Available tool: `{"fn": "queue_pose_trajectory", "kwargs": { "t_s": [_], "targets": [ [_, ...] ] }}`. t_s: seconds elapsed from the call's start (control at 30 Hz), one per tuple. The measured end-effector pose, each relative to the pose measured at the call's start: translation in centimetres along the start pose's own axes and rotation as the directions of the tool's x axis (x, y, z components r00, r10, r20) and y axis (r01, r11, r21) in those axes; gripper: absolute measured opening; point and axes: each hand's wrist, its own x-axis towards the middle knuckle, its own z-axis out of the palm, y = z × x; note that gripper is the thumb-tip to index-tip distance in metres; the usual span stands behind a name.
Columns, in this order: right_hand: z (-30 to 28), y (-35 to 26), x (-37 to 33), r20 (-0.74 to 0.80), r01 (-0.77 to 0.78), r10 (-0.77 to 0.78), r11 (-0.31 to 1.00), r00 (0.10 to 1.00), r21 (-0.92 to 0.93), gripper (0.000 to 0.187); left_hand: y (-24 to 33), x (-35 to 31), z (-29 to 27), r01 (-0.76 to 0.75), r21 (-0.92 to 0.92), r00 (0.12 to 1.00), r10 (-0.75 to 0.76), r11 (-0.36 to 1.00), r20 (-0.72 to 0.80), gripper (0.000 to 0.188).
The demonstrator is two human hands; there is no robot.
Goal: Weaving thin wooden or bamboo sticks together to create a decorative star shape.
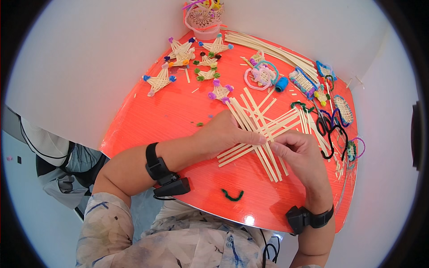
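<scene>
Pale flat strips [267,164], criss-crossed and woven into a many-armed star, are held just above or on the red table. My left hand [229,133] comes in from the left, its thumb pressed on the strips near their crossing and its other fingers mostly hidden underneath. My right hand [300,154] pinches the weave at its right side, thumb and curled fingers close to the left thumb. Long loose ends fan out around both hands. On the table near me lies a short, curved dark green pipe cleaner [232,196], apart from both hands.
Small woven stars [160,82] with fuzzy coloured tips lie at the far left. A pink basket [203,20] stands at the back beside long loose strips [272,51]. Black scissors [321,127], a blue thread spool [281,84] and pipe-cleaner-edged woven pieces [343,109] crowd the right.
</scene>
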Motion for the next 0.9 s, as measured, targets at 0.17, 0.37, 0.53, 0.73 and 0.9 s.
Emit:
{"fn": "queue_pose_trajectory", "kwargs": {
  "t_s": [0.17,0.37,0.53,0.73,0.9],
  "targets": [
    [0.3,0.2,0.1,-0.017,0.01,-0.009,0.999,1.0,0.054,0.017,0.3,0.0,0.1,0.004,-0.006,1.0,-0.004,1.0,-0.008,0.034],
    [0.7,0.1,0.1,-0.066,-0.046,0.05,0.997,0.997,0.06,0.017,-0.1,0.2,0.0,0.014,0.063,1.0,-0.013,0.998,-0.026,0.035],
    [0.8,0.1,0.0,-0.091,-0.017,0.017,1.0,0.996,-0.004,0.017,-0.1,0.1,-0.2,0.014,0.129,1.0,-0.011,0.992,-0.022,0.032],
    [0.5,-0.3,-0.1,-0.065,-0.034,0.031,0.999,0.997,-0.032,0.017,0.0,0.1,0.1,0.023,0.103,0.999,-0.02,0.994,-0.031,0.03],
    [0.4,0.5,0.3,-0.065,-0.037,0.037,0.999,0.997,0.005,0.017,0.4,-0.2,0.6,-0.006,0.052,1.0,0.007,0.999,-0.031,0.031]
  ]
}}
